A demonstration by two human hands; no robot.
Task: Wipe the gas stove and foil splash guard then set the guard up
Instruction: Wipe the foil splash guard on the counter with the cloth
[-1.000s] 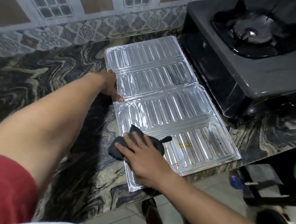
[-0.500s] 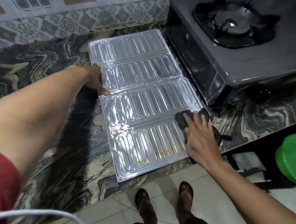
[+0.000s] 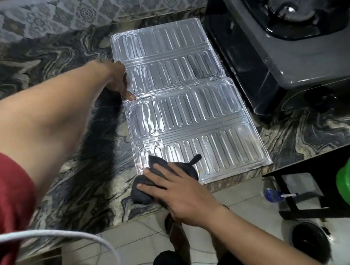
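Your left hand [image 3: 119, 79] reaches out with fingers pointing down, one fingertip [image 3: 131, 97] pressing the left edge of the silver ribbed foil splash guard [image 3: 189, 114]. The guard lies flat and unfolded on the dark veined marble counter [image 3: 77, 173], stretching rightward from those fingers. Nearer you, your right hand [image 3: 182, 193] has its fingers spread and straight, pressing a crumpled dark grey cloth [image 3: 142, 192] onto the guard's near left corner. Well right of both sets of fingers, just beside the guard, stands the dark grey gas stove [image 3: 291, 61].
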